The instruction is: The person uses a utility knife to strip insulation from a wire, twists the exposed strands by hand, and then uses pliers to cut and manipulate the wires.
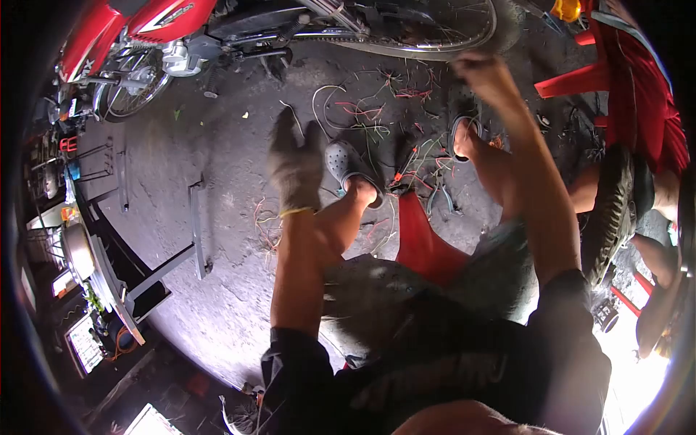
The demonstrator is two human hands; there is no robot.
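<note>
My left hand [296, 170], in a grey work glove, is raised above the floor, left of a grey clog [346, 163]. A thin pale wire [293, 114] shows at its fingers and appears gripped there. My right hand [484, 74] is bare and stretched forward near the bicycle-like wheel. Its fingers look curled but are blurred by motion; whatever they hold, if anything, is hidden. Between my feet lie pliers with blue-grey handles [438, 197] and loose coloured wires [417, 163]. A longer pale wire [316, 101] loops across the floor beside the gloved hand.
A red motorcycle [170, 22] stands at the upper left, with a wheel [478, 36] ahead. A metal frame [196, 232] is on the left. At right are another person's leg [652, 268], a tyre [612, 210] and a red plastic seat [580, 80]. Wire scraps [395, 83] litter the floor.
</note>
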